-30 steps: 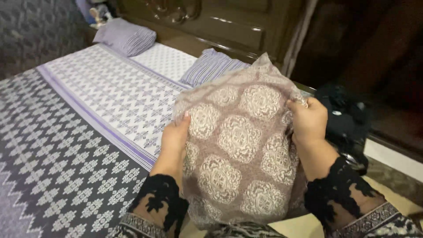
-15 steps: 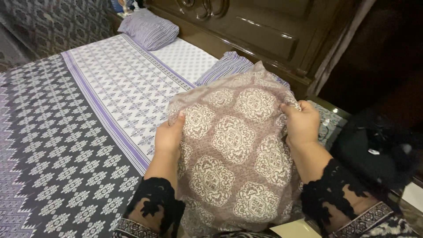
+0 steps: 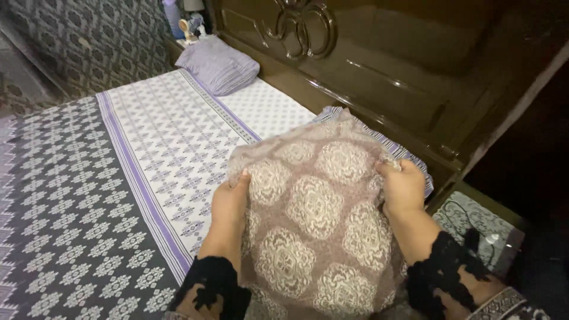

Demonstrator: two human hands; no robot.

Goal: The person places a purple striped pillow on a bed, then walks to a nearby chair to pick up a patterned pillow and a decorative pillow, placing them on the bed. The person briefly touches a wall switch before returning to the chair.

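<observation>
You hold the mauve medallion-print cloth [image 3: 317,219] up at lower centre, your left hand [image 3: 230,201] clenched on its left edge, your right hand [image 3: 404,188] pinching the top right corner. It looks thin and limp; a slack pinch could let that corner drop onto the striped pillow [image 3: 409,157] and patterned bedsheet [image 3: 118,178] beneath.
</observation>
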